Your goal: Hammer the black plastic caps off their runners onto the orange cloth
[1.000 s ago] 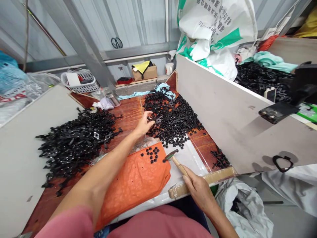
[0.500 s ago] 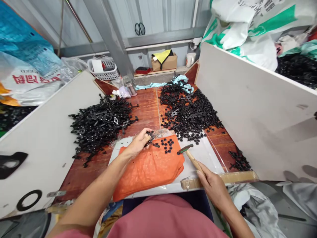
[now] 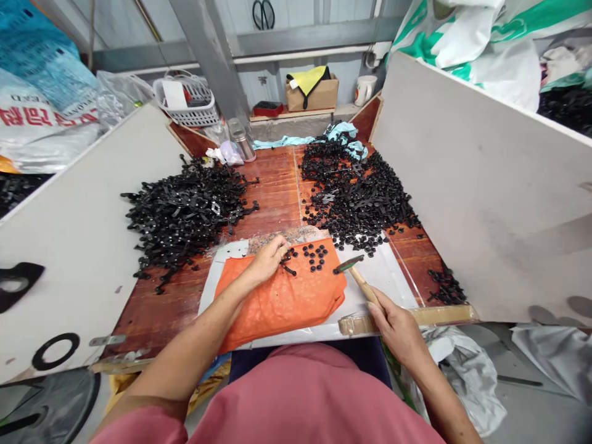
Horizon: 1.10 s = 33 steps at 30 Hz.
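My right hand (image 3: 398, 330) is wrapped round the wooden handle of a small hammer (image 3: 364, 285). The dark head of that hammer lies low at the right edge of a folded orange cloth (image 3: 277, 302), beside one small black cap. At the cloth's far edge, my left hand (image 3: 269, 260) is closed on a black linkage piece (image 3: 289, 269), whose arms stick out past the fingertips. Part of this piece is hidden by the fingers. Just right of it, several small round black caps (image 3: 316, 257) lie in rows on the cloth.
Piles of black linkage pieces (image 3: 178, 216) on the left and black caps and parts (image 3: 365, 197) on the right cover the wooden table (image 3: 275, 185). Grey boards (image 3: 467, 185) wall in both sides. A steel flask (image 3: 242, 140), basket (image 3: 187, 102) and mug (image 3: 365, 90) stand behind.
The view has tipped downward a little. My left hand has turned over more, its back now upward, with the black linkage piece lower against the cloth. The hammer has hardly moved.
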Each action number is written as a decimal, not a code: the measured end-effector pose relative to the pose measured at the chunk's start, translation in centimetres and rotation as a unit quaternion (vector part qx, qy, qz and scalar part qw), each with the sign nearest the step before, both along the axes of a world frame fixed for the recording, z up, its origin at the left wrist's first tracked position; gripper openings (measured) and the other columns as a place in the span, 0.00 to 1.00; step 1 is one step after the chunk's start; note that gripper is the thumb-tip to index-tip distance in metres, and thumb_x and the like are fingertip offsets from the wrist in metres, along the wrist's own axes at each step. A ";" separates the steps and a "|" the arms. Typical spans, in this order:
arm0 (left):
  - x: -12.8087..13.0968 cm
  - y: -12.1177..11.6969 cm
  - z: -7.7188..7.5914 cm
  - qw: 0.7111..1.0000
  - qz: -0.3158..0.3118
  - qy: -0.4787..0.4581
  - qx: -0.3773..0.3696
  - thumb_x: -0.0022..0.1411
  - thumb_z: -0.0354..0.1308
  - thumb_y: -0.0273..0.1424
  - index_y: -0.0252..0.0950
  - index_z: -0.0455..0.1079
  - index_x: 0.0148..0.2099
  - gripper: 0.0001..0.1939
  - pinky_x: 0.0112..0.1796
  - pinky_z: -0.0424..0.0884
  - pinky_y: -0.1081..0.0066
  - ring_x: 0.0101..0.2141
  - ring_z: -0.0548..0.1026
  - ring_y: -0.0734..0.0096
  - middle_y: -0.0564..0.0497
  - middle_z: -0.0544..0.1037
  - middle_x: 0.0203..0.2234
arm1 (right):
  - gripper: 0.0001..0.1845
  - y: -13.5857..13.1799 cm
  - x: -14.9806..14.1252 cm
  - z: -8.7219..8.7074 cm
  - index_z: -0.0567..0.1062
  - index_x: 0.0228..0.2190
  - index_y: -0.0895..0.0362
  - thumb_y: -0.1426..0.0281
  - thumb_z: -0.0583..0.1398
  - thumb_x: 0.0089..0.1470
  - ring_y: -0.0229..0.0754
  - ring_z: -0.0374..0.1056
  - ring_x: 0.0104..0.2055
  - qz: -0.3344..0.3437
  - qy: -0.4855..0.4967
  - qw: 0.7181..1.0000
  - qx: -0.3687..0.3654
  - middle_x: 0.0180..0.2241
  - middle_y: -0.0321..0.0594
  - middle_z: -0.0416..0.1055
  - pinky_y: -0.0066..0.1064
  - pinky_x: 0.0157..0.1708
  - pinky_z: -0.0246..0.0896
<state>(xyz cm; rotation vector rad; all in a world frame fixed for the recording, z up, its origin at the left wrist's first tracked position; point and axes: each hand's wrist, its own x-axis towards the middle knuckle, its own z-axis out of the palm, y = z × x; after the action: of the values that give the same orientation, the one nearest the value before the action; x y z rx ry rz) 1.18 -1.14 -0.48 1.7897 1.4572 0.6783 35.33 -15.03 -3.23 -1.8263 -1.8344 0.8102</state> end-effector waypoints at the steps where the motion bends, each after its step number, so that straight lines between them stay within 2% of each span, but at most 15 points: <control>1: 0.1 0.0 -0.2 1.000 -0.001 0.001 -0.002 0.70 0.47 0.38 0.39 0.60 0.35 0.11 0.35 0.61 0.70 0.30 0.65 0.70 0.56 0.66 0.27 | 0.26 0.0 0.0 0.1 0.72 0.63 0.49 0.57 0.51 0.69 0.52 0.78 0.54 -0.002 -0.002 1.000 0.002 0.55 0.40 0.79 0.38 0.49 0.74; 7: 0.2 0.2 -0.7 1.000 0.000 0.019 0.005 0.70 0.47 0.35 0.39 0.61 0.36 0.10 0.35 0.60 0.69 0.31 0.66 0.69 0.55 0.67 0.28 | 0.26 -0.1 -0.1 0.2 0.72 0.63 0.49 0.57 0.51 0.69 0.51 0.77 0.54 -0.003 0.001 1.000 0.004 0.56 0.39 0.78 0.36 0.49 0.74; 15: 0.6 -0.4 -0.3 0.999 -0.003 0.041 0.016 0.69 0.47 0.32 0.40 0.60 0.35 0.07 0.36 0.61 0.68 0.30 0.67 0.68 0.55 0.69 0.27 | 0.26 -0.3 -0.1 0.0 0.70 0.65 0.49 0.57 0.51 0.70 0.52 0.77 0.55 -0.005 0.011 1.000 -0.007 0.57 0.41 0.77 0.39 0.51 0.73; 22: -0.1 -0.1 0.3 0.998 -0.041 0.032 -0.033 0.67 0.50 0.32 0.39 0.64 0.39 0.04 0.36 0.63 0.69 0.33 0.69 0.68 0.54 0.72 0.30 | 0.27 -0.4 0.2 0.0 0.70 0.65 0.50 0.57 0.51 0.70 0.51 0.74 0.58 -0.008 0.030 0.999 -0.010 0.58 0.42 0.76 0.41 0.57 0.70; 25: -0.2 0.0 0.2 0.998 -0.043 -0.001 -0.050 0.66 0.50 0.32 0.38 0.64 0.39 0.04 0.35 0.63 0.71 0.32 0.68 0.70 0.55 0.71 0.30 | 0.27 0.0 -0.1 1.1 0.70 0.65 0.52 0.57 0.51 0.71 0.50 0.71 0.62 -0.007 0.040 0.999 0.016 0.61 0.43 0.74 0.40 0.59 0.68; 28: -0.3 -0.1 -0.2 0.996 -0.041 -0.044 -0.068 0.65 0.52 0.31 0.38 0.64 0.41 0.04 0.32 0.62 0.73 0.29 0.66 0.73 0.56 0.69 0.28 | 0.28 1.2 -1.3 3.0 0.66 0.68 0.51 0.60 0.49 0.72 0.49 0.72 0.61 0.028 0.024 0.998 0.045 0.62 0.44 0.72 0.39 0.58 0.69; 30: -0.4 -0.2 -0.5 0.994 -0.038 -0.064 -0.075 0.65 0.53 0.32 0.38 0.64 0.42 0.05 0.31 0.61 0.73 0.28 0.65 0.74 0.57 0.68 0.27 | 0.28 2.5 -2.6 4.3 0.65 0.69 0.50 0.62 0.49 0.72 0.49 0.76 0.56 0.068 -0.004 0.996 0.050 0.58 0.44 0.76 0.38 0.54 0.71; 33: -0.3 -0.1 -0.9 0.995 -0.028 -0.070 -0.071 0.64 0.53 0.32 0.38 0.64 0.43 0.05 0.30 0.60 0.73 0.27 0.64 0.74 0.58 0.67 0.26 | 0.28 4.7 -4.9 5.7 0.64 0.69 0.48 0.65 0.50 0.71 0.49 0.80 0.41 0.121 -0.065 0.989 0.051 0.46 0.43 0.83 0.37 0.42 0.74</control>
<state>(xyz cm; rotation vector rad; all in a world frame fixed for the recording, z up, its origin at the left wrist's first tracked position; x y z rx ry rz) 0.85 -1.20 -1.40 1.6343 1.3230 0.6420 30.46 -10.35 2.47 -1.6476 -2.1702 0.6783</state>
